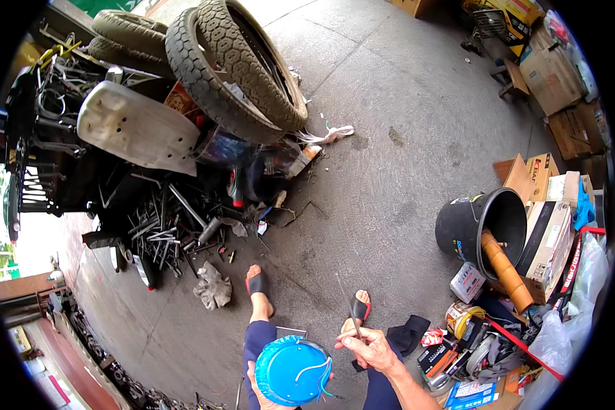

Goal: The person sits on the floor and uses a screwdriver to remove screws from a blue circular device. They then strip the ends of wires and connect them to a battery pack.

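Observation:
A round blue plastic housing with a crinkled rim rests in my left hand, above my lap. The hand's fingers wrap its edge at left, and a fingertip shows at its right side; the rest is hidden beneath. A white wire and a short green one come off its flat face. To the right of it, my right hand is closed on a thin, pointed metal tool, whose tip points away from me. The tool is apart from the housing, and its exact kind is unclear.
Loose tools and metal parts lie on the floor at left, below stacked tyres. A crumpled rag lies near my left foot. At right stand a black bucket holding a brown tube, cardboard boxes and mixed clutter.

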Demonstrator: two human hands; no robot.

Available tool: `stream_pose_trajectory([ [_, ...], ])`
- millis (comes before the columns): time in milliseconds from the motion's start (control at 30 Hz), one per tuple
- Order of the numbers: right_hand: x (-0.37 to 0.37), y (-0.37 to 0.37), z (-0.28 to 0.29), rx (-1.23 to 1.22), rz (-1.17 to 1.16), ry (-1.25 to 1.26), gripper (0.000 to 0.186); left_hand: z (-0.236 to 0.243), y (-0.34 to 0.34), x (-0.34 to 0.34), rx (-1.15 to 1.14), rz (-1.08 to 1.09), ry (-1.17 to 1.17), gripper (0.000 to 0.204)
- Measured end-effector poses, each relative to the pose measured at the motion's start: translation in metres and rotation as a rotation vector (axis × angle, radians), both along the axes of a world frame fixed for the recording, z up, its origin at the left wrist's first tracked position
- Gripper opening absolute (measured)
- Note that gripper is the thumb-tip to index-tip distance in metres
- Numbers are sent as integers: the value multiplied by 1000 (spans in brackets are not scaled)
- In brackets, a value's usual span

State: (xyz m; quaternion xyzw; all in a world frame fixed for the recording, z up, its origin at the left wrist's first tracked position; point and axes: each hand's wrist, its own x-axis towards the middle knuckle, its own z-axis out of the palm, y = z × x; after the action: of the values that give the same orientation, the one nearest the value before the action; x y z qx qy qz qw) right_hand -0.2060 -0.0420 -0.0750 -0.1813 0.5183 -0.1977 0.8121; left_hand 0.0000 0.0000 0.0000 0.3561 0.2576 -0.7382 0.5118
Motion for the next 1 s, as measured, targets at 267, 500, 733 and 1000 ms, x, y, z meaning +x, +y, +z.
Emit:
stream_pose_trajectory([
  [267, 45, -49, -99, -168, -58, 309, 21, -116, -100, 74, -52, -295, 21, 94],
  [500, 70, -61, -136, -212, -88, 532, 23, -218, -166, 130, -17, -232, 244, 105],
  [733, 92, -52, -121, -573, 108, 1016, 32, -230, -178, 130, 70, -270, 420, 122],
  [1000, 100, -29, -106, -776, 72, 1154, 31, -211, -169, 128, -48, -333, 551, 117],
])
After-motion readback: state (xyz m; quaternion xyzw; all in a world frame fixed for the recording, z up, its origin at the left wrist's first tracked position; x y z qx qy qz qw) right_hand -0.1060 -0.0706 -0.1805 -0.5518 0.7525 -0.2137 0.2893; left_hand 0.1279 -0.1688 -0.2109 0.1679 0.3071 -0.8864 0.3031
